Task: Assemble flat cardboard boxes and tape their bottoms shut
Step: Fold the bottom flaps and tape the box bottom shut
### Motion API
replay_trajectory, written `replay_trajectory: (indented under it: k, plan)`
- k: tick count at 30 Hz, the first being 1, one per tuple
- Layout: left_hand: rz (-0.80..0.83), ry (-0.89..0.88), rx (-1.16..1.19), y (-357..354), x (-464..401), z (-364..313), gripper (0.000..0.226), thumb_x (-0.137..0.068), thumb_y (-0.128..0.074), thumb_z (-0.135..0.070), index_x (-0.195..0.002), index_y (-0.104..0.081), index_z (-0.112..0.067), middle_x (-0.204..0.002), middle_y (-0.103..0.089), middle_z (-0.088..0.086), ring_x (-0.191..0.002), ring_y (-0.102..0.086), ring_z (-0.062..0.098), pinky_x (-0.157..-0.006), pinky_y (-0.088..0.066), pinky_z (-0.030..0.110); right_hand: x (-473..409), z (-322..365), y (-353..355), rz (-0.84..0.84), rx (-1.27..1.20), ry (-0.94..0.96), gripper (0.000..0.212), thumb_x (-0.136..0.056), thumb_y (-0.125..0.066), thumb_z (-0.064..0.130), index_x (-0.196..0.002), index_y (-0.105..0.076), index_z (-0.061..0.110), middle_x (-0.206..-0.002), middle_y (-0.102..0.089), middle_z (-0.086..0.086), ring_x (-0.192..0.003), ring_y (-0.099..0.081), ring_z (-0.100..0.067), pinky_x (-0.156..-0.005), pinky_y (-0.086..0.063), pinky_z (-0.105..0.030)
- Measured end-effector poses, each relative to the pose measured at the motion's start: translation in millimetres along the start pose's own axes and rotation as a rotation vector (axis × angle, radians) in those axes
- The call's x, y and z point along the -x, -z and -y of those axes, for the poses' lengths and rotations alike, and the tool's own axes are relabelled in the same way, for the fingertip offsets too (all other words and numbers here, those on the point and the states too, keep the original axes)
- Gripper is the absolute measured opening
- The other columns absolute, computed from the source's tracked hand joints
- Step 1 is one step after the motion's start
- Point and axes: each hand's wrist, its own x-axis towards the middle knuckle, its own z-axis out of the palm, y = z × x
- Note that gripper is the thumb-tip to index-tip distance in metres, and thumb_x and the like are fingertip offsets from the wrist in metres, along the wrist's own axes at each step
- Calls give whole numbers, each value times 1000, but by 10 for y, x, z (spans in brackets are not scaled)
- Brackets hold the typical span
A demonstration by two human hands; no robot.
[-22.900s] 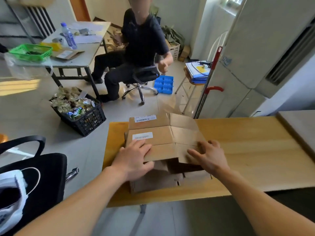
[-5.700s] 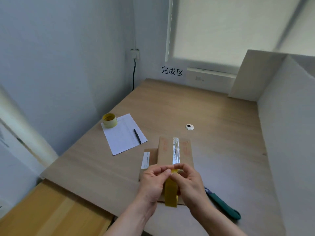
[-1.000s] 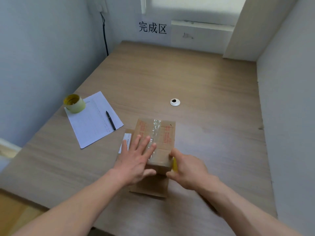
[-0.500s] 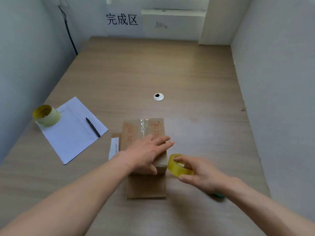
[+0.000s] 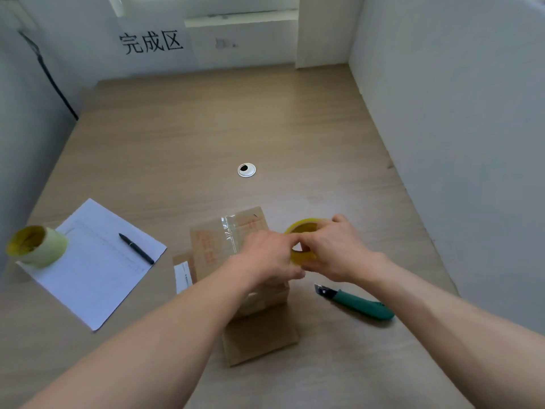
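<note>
The cardboard box (image 5: 233,255) stood on the counter (image 5: 206,128) just in front of me, plain brown, its upturned face closed and sealed along the middle seam by a glossy strip of clear tape (image 5: 228,234). Faint red printing ran down both sides of that strip, too blurred for me to read. A loose brown flap lay flat on the counter at the box's 6 o'clock side, and a small white label (image 5: 182,276) with tiny unreadable print showed at its 9 o'clock side.

At the box's 3 o'clock edge, both my hands met on the yellow tape roll (image 5: 302,239). My right hand (image 5: 333,252) had its grip curled round the roll, and my left hand (image 5: 265,258) pinched at the roll's near edge with its fingertips.

On the far wall at 12 o'clock, black characters read 完成区 (image 5: 151,42).

A green utility knife (image 5: 356,302) lay on the counter at 4 o'clock from the box. At 9 o'clock a white sheet of paper (image 5: 91,267) carried a black pen (image 5: 136,248) and a second, pale yellow tape roll (image 5: 37,246) on its far corner. A round white cable grommet (image 5: 246,170) sat in the counter at 12 o'clock.
</note>
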Motion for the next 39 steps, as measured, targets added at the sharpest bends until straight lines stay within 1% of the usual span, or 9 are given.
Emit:
replay_trajectory:
  k: [4,7,12,13,16,20,22,26,39]
  plan:
    - [29,155,47,64,-137,-105,41,-65,-75,-41,-105,-68,-36,-83,-60,-5,-93,-64,25,-66,-42,28,3,60,30,-62,20,-22,25,-79,-62,55,-86,-61,31,-83,-67,6,-95,-55,-24,-75,-33,-38]
    - [5,249,124,9,-166,-98,30,-63,-76,-33,-93,-71,-37,-88,-66,-6,-94,-64,21,-70,-45,24,115,114,-47,-189,-20,-54,28,-74,-69,52,-82,-66,25,-88,-68,2,-94,-57,-29,-76,-39,-39]
    - [-46,320,241,-53,-115,-92,29,-64,-79,-34,-90,-71,-42,-97,-70,-11,-99,-64,17,-74,-46,23,738,38,-420,-484,-433,-286,60,-64,-73,44,-117,-56,22,-121,-57,0,-111,-53,-22,-89,-42,-36]
    - [-42,334,266,-47,-104,-96,29,-63,-80,-35,-89,-71,-42,-95,-69,-12,-98,-63,17,-72,-44,23,924,17,-544,-404,-431,-380,62,-65,-69,44,-121,-54,22,-121,-55,0,-110,-54,-24,-88,-42,-37]
    - [-19,351,324,-16,-84,-101,25,-61,-83,-37,-79,-67,-43,-86,-66,-14,-95,-63,15,-68,-38,22,1392,25,-917,124,-257,-565,63,-76,-59,43,-136,-47,27,-125,-52,4,-116,-51,-24,-91,-41,-36]
    - [7,360,377,16,-73,-97,25,-58,-86,-39,-73,-65,-42,-83,-68,-15,-92,-63,13,-68,-39,23,1545,135,-1103,76,-412,-628,42,-95,-51,26,-137,-49,22,-124,-58,-3,-113,-55,-27,-91,-44,-39]
    - [7,365,384,34,-64,-113,25,-59,-87,-40,-72,-65,-42,-82,-68,-14,-91,-63,12,-67,-39,23,1567,224,-1054,-55,-625,-603,37,-96,-54,18,-133,-54,19,-122,-62,-2,-110,-59,-25,-89,-46,-36]
    - [7,362,407,46,-54,-119,25,-60,-87,-40,-70,-64,-41,-82,-67,-13,-90,-63,13,-67,-38,23,1572,457,-907,-245,-735,-433,34,-89,-59,20,-123,-63,18,-111,-66,7,-101,-63,-12,-83,-48,-27]
    - [6,353,392,41,-39,-117,25,-61,-88,-40,-71,-65,-41,-83,-67,-13,-91,-62,14,-69,-39,24,1257,595,-889,-299,-751,-324,35,-94,-54,15,-129,-58,13,-112,-64,0,-98,-63,-18,-83,-52,-35]
